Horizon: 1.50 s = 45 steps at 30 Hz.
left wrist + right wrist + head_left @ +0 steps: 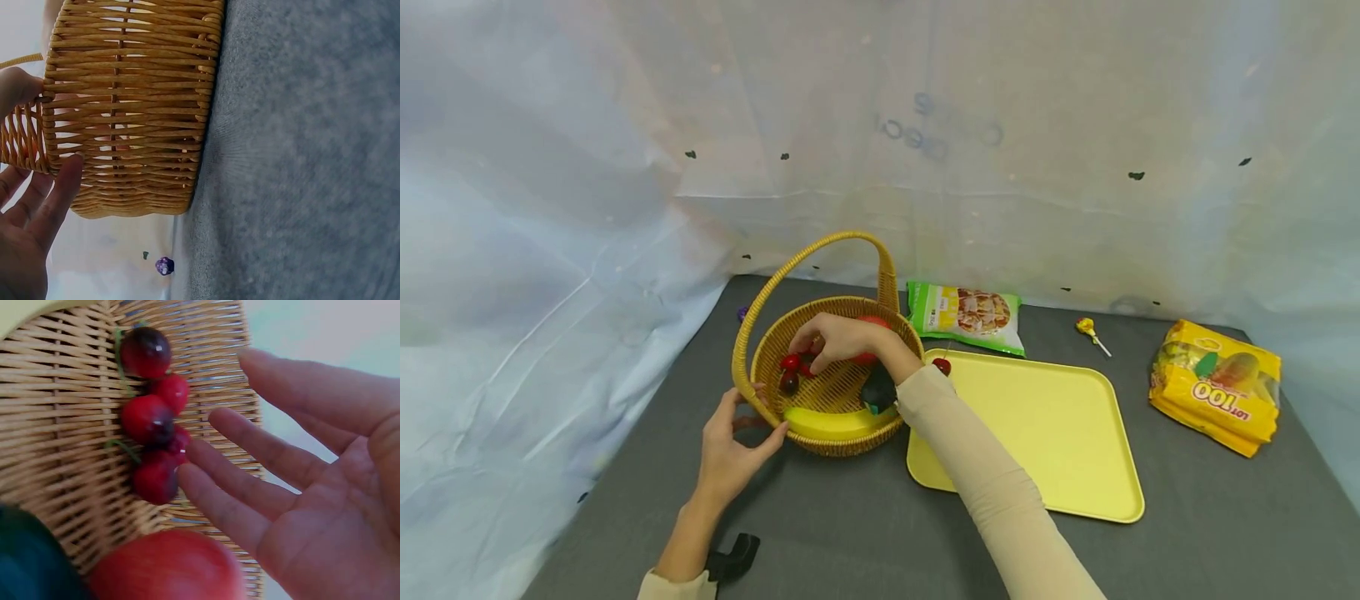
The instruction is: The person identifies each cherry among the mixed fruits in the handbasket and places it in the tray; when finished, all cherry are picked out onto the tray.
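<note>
A woven basket (pixel 842 446) with a tall arched handle stands on the dark table. Thumb and fingers of my left hand (pixel 730 454) grip its rim at the handle's base; in the left wrist view the fingers press the outer wall. Inside, my right hand (pixel 838 337) reaches over several dark-red cherries (pixel 147 419). Its fingers (pixel 215 503) are loosely extended, the tips at or very near the lowest cherries, with nothing pinched. A yellow banana (pixel 835 425), a dark eggplant (pixel 878 390) and a round red fruit (pixel 172 569) share the basket.
Right of the basket lies a yellow tray (pixel 1037 425), a cherry (pixel 942 366) at its corner. Behind are a green-edged food bag (pixel 970 317) and a lollipop (pixel 1086 327); a yellow candy bag (pixel 1217 383) sits far right. A small purple item (pixel 165 266) lies behind the basket.
</note>
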{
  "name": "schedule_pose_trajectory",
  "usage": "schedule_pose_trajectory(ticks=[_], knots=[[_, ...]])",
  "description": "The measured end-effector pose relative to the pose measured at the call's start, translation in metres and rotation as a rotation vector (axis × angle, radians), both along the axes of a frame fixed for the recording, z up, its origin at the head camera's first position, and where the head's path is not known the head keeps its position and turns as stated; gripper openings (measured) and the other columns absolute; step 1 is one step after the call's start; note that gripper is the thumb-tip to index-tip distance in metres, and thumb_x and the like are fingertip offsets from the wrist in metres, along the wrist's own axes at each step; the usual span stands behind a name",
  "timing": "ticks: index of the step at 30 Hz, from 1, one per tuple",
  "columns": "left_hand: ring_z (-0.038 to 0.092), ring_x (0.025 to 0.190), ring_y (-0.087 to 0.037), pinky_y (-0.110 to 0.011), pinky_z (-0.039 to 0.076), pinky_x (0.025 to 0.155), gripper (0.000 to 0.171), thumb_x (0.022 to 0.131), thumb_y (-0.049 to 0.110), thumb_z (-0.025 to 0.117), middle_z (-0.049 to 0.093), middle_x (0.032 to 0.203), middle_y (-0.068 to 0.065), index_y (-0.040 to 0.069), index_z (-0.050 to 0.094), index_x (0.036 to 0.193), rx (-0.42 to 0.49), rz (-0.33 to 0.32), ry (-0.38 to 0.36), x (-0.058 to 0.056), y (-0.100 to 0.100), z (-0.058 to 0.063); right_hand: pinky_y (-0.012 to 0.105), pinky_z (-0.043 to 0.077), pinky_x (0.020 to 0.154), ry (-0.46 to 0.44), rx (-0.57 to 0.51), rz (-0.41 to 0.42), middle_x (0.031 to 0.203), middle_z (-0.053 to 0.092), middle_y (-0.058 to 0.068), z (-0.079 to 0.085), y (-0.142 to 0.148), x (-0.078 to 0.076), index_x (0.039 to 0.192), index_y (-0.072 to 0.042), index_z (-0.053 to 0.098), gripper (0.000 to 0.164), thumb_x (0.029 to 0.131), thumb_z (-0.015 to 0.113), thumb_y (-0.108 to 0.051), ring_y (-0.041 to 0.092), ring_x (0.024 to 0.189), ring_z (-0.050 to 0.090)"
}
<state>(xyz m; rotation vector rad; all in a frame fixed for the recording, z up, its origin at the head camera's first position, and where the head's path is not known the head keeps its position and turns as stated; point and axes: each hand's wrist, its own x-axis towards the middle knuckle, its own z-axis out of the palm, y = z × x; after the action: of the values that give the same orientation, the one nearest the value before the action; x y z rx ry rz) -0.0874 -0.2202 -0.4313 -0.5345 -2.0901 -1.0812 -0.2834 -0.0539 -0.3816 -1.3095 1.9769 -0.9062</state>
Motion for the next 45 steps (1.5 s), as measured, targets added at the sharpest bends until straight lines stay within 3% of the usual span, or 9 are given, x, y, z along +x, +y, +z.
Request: schedule_pose_trajectory(ticks=[11, 17, 21, 24, 28, 33, 39, 45], knots=[[0.060, 0.096, -0.003, -0.031, 0.059, 0.058, 0.071, 0.053, -0.027, 0.078, 0.061, 0.110, -0.023, -0.019, 0.054, 0.119, -0.008, -0.018, 0.008, 0.000, -0.002, -0.001, 0.027, 0.055, 0.088, -0.076, 0.054, -0.017, 0.126, 0.063, 0.019, -0.020, -0.009, 0.005, 0.127, 0.005, 0.063, 0.038, 0.089, 0.070, 0.004, 0.032, 0.116, 0.059], [0.062, 0.090, -0.019, -0.031, 0.059, 0.058, 0.071, 0.052, -0.027, 0.078, 0.061, 0.112, -0.022, -0.019, 0.054, 0.118, -0.011, -0.016, 0.012, 0.001, -0.002, -0.002, 0.023, 0.054, 0.085, -0.091, 0.147, 0.014, 0.118, 0.066, 0.010, -0.025, -0.011, 0.011, 0.123, -0.001, 0.068, 0.033, 0.090, 0.072, 0.000, 0.021, 0.107, 0.061], [0.063, 0.088, -0.022, -0.031, 0.059, 0.059, 0.069, 0.053, -0.026, 0.078, 0.061, 0.111, -0.022, -0.020, 0.054, 0.118, -0.005, -0.009, 0.005, 0.001, -0.002, -0.003, 0.028, 0.057, 0.082, -0.107, 0.158, 0.053, 0.108, 0.069, 0.012, -0.025, -0.010, 0.013, 0.119, 0.001, 0.070, 0.029, 0.090, 0.071, 0.001, 0.019, 0.093, 0.064], [0.062, 0.085, -0.030, -0.030, 0.059, 0.059, 0.069, 0.053, -0.026, 0.078, 0.061, 0.112, -0.021, -0.020, 0.054, 0.117, -0.002, -0.004, 0.002, 0.000, -0.002, -0.004, 0.031, 0.058, 0.077, -0.128, 0.171, 0.081, 0.101, 0.070, 0.015, -0.024, -0.008, 0.012, 0.118, 0.002, 0.070, 0.028, 0.090, 0.069, 0.003, 0.017, 0.083, 0.064], [0.061, 0.083, -0.036, -0.028, 0.059, 0.060, 0.069, 0.054, -0.025, 0.079, 0.062, 0.113, -0.020, -0.018, 0.055, 0.118, -0.003, 0.003, 0.000, 0.000, -0.001, -0.003, 0.031, 0.058, 0.076, -0.155, 0.213, 0.085, 0.097, 0.070, 0.013, -0.025, -0.006, 0.012, 0.114, 0.003, 0.071, 0.025, 0.089, 0.071, 0.004, 0.016, 0.081, 0.063], [0.063, 0.087, -0.023, -0.026, 0.059, 0.061, 0.069, 0.053, -0.025, 0.079, 0.062, 0.112, -0.020, -0.018, 0.055, 0.118, -0.008, 0.007, 0.005, 0.000, -0.001, -0.002, 0.037, 0.058, 0.073, -0.240, 0.235, 0.068, 0.087, 0.065, 0.009, -0.024, -0.001, 0.013, 0.103, 0.006, 0.068, 0.014, 0.089, 0.070, 0.006, 0.021, 0.075, 0.061], [0.059, 0.099, -0.002, -0.028, 0.059, 0.061, 0.069, 0.053, -0.025, 0.078, 0.061, 0.113, -0.020, -0.018, 0.055, 0.118, -0.006, 0.000, 0.007, -0.001, -0.002, -0.003, 0.034, 0.058, 0.069, -0.278, 0.262, 0.073, 0.079, 0.057, 0.005, -0.022, 0.005, 0.013, 0.091, 0.001, 0.063, 0.012, 0.086, 0.071, 0.009, 0.021, 0.070, 0.058], [0.058, 0.100, 0.000, -0.028, 0.059, 0.060, 0.070, 0.053, -0.025, 0.079, 0.061, 0.113, -0.020, -0.017, 0.055, 0.119, -0.009, 0.003, 0.004, -0.001, 0.000, -0.003, 0.032, 0.057, 0.068, -0.260, 0.238, 0.107, 0.083, 0.060, 0.007, -0.016, 0.011, 0.012, 0.104, 0.006, 0.062, 0.019, 0.087, 0.071, 0.009, 0.020, 0.074, 0.061]])
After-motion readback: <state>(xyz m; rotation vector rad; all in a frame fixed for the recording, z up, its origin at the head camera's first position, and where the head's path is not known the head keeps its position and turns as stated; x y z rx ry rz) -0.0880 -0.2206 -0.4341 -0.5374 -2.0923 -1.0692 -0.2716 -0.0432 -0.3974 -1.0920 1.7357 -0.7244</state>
